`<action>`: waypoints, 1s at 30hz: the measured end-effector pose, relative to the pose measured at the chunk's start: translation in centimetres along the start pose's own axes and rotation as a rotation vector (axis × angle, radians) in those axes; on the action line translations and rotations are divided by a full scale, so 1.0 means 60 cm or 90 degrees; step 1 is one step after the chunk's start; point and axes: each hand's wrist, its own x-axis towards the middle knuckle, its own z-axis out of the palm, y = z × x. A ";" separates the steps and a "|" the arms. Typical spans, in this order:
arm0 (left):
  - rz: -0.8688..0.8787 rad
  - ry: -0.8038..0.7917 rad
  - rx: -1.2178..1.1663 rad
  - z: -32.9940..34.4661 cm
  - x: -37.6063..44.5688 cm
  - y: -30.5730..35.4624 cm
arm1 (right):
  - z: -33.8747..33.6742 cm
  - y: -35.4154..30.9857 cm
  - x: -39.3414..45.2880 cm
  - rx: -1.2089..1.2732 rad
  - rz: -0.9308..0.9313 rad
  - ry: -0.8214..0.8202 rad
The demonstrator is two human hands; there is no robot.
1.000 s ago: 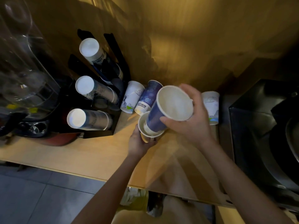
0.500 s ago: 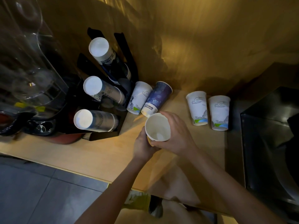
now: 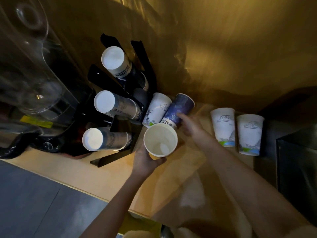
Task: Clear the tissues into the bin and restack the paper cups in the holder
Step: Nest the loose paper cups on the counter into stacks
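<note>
My left hand (image 3: 145,160) grips a stack of nested paper cups (image 3: 160,140) from below, its white mouth facing up. My right hand (image 3: 189,125) has its fingers apart, with a fingertip touching the side of an upturned blue cup (image 3: 179,109) on the wooden counter (image 3: 106,177). An upturned white cup (image 3: 157,110) stands just left of the blue one. Two more upturned white cups (image 3: 223,126) (image 3: 249,133) stand to the right. A black cup holder (image 3: 120,134) at the left carries three rows of stacked cups (image 3: 113,61). No tissues or bin are visible.
A clear plastic appliance jug (image 3: 30,62) fills the far left. A dark metal unit (image 3: 296,169) sits at the right edge. A yellow wall (image 3: 223,48) backs the counter. Grey floor tiles (image 3: 34,203) lie below the counter's front edge.
My right hand pushed the blue cup down into the stack held in my left hand, then let go and reached over to the upturned blue cup.
</note>
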 end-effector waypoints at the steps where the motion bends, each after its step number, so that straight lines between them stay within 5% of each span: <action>1: -0.010 0.001 0.001 0.001 0.004 -0.003 | 0.011 0.001 0.008 0.038 0.049 -0.020; 4: -0.024 0.012 0.004 0.005 0.014 -0.002 | 0.041 0.014 0.026 0.102 0.076 -0.065; 9: -0.008 0.009 0.006 0.006 0.025 0.001 | 0.028 0.099 0.120 0.040 -0.008 0.060; 16: 0.002 -0.012 0.004 0.004 0.029 -0.005 | -0.003 0.011 0.006 0.163 0.014 0.080; 25: 0.024 -0.013 0.005 0.007 0.022 0.000 | -0.051 -0.088 -0.129 0.181 -0.366 -0.073; 28: 0.032 -0.006 0.010 0.008 0.020 0.003 | -0.037 -0.055 -0.145 0.073 -0.390 -0.154; 30: 0.041 0.002 0.013 0.009 0.018 0.004 | -0.024 -0.019 -0.148 -0.082 -0.399 -0.104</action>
